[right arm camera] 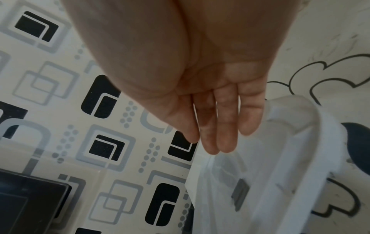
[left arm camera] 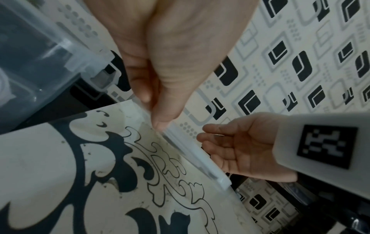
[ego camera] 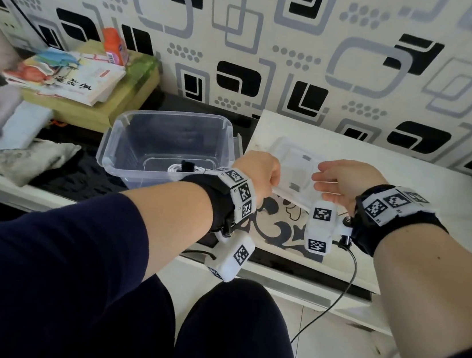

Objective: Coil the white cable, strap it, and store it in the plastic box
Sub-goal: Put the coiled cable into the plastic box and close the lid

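Observation:
The clear plastic box (ego camera: 131, 147) stands open on the left, and its wall also shows in the left wrist view (left arm camera: 50, 55). Inside it lies the coiled white cable (ego camera: 175, 168), bound by a black strap (ego camera: 187, 166). To its right the clear lid (ego camera: 296, 165) is over the patterned table. My left hand (ego camera: 270, 180) pinches the lid's near edge (left arm camera: 192, 152) between thumb and fingers (left arm camera: 160, 117). On the lid's right side my right hand (ego camera: 324, 184) is open with straight fingers (right arm camera: 216, 126). Whether it touches the lid (right arm camera: 280, 158) cannot be told.
Books (ego camera: 71, 76) and an orange packet (ego camera: 114, 45) are stacked on a box at the back left. Folded cloths (ego camera: 25, 127) lie left of the plastic box. A patterned wall (ego camera: 305, 52) stands right behind the table (ego camera: 281, 233). A black wire (ego camera: 343, 289) hangs from my right wrist.

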